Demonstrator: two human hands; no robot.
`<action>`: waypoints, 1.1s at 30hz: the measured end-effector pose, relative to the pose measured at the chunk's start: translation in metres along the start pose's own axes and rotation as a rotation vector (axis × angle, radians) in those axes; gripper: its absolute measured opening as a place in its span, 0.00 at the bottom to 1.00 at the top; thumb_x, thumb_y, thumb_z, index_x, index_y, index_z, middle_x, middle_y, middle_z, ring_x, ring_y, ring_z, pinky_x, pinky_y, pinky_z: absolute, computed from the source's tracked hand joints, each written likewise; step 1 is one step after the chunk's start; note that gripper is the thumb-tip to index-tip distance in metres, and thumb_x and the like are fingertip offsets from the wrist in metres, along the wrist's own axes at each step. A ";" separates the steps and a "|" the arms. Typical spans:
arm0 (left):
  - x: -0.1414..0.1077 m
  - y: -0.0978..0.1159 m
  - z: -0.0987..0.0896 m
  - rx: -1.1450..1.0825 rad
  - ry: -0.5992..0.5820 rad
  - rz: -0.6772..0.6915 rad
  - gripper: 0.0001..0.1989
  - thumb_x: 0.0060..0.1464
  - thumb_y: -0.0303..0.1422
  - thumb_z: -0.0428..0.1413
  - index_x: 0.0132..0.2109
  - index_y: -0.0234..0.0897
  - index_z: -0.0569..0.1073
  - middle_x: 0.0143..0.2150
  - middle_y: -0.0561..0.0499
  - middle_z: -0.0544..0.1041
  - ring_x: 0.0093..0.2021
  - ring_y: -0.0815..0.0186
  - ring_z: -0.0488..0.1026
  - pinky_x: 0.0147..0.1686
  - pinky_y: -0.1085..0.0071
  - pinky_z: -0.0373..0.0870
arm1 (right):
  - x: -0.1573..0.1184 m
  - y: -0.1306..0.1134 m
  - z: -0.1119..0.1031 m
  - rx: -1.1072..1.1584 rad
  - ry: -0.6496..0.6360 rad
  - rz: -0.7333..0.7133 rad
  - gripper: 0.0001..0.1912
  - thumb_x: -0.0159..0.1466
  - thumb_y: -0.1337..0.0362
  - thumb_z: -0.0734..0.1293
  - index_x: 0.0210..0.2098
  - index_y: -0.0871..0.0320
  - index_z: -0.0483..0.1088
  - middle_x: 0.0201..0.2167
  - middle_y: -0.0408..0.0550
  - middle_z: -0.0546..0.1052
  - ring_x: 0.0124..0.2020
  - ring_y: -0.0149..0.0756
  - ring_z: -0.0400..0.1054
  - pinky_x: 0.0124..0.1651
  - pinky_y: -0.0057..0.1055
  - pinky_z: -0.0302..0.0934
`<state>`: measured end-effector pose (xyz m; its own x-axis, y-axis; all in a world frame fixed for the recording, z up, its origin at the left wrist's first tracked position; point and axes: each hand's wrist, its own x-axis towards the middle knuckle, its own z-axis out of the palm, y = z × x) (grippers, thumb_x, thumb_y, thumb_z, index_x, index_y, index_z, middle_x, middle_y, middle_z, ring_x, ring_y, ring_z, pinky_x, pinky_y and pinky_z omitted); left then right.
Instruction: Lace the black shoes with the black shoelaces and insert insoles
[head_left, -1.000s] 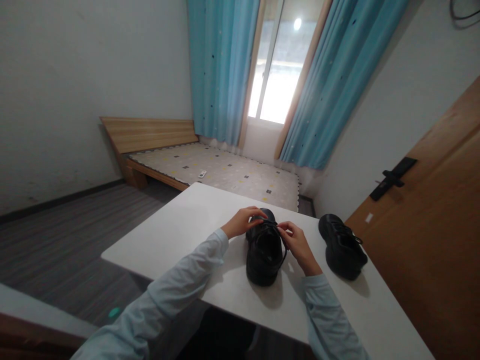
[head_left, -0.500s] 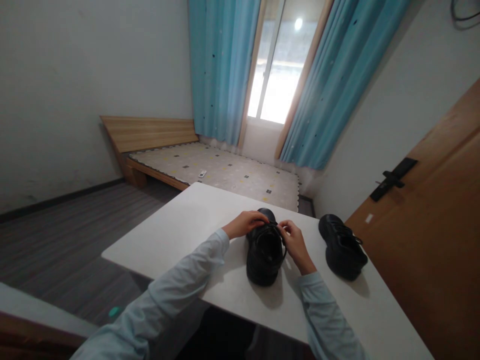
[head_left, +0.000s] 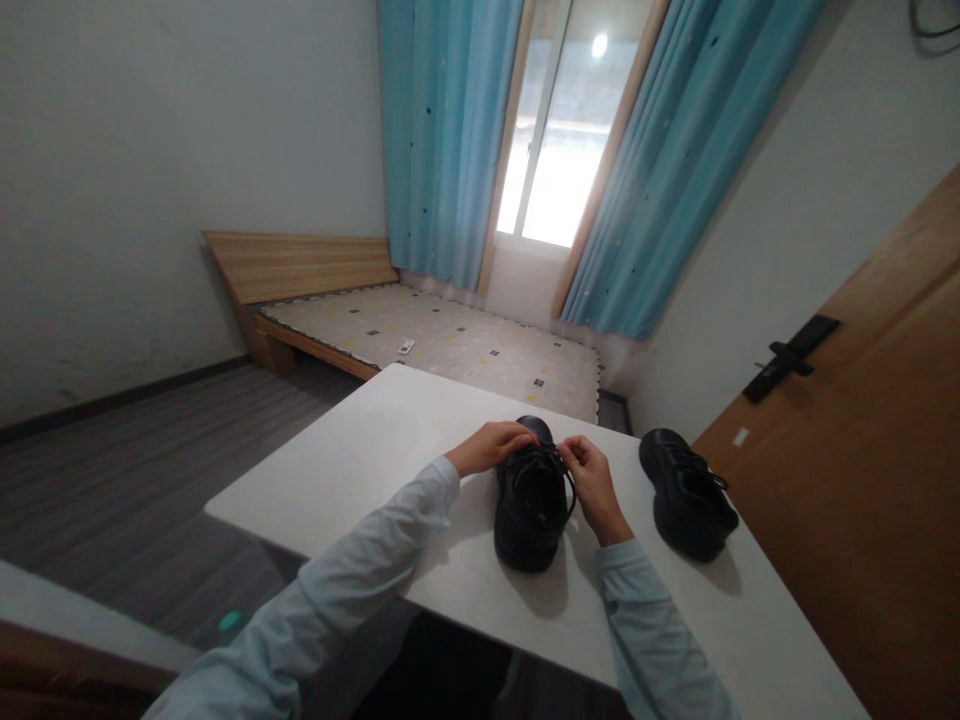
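Black, faintly glossy material covers the near shoe, a rounded, thick-soled form standing upright on the smooth white tabletop, toe pointing away and heel toward the wearer. Its collar opens as a dark oval, and a thin dark lace bows outward in a loose curve along its right side.

The left hand comes in from the side, wrist low and back of the hand upward, with its fingers bent over the front of the shoe by the lacing; whether it pinches a strand or only presses there, I cannot tell. The right hand is angled inward, thumb and forefinger drawn together on the lace at the shoe's right edge, the other fingers curled. Both forearms reach forward in pale blue sleeves, the soft cloth creased, the left one stretched longer across the view.

A matching black shoe rests upright near the tabletop's right edge, well apart from the hands, its laces crossing the upper. Beyond lie a patterned mattress and a grained wooden headboard.
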<state>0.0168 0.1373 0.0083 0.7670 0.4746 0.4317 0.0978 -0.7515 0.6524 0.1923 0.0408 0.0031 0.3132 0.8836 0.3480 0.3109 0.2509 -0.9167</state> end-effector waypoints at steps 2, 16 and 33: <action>0.000 0.001 -0.001 -0.005 -0.002 -0.012 0.17 0.62 0.38 0.43 0.44 0.35 0.74 0.45 0.49 0.77 0.47 0.66 0.72 0.50 0.72 0.63 | -0.001 -0.002 0.000 0.079 -0.023 0.034 0.15 0.55 0.51 0.68 0.28 0.57 0.66 0.24 0.43 0.71 0.28 0.33 0.64 0.31 0.29 0.60; -0.004 0.007 -0.002 -0.064 -0.024 0.036 0.35 0.39 0.40 0.65 0.54 0.35 0.64 0.50 0.41 0.72 0.51 0.58 0.69 0.52 0.60 0.64 | -0.003 -0.012 -0.006 0.378 -0.002 0.105 0.16 0.49 0.62 0.72 0.34 0.55 0.64 0.30 0.42 0.72 0.34 0.35 0.71 0.45 0.37 0.65; -0.004 0.012 -0.005 -0.035 -0.067 0.006 0.31 0.43 0.39 0.64 0.54 0.34 0.65 0.53 0.41 0.70 0.53 0.57 0.67 0.54 0.59 0.61 | 0.003 -0.008 -0.025 -0.390 -0.045 -0.264 0.04 0.56 0.66 0.63 0.30 0.56 0.70 0.30 0.48 0.71 0.34 0.39 0.66 0.39 0.38 0.63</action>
<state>0.0117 0.1290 0.0176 0.8085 0.4376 0.3936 0.0719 -0.7372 0.6718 0.2128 0.0313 0.0164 0.1415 0.8279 0.5427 0.6910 0.3099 -0.6530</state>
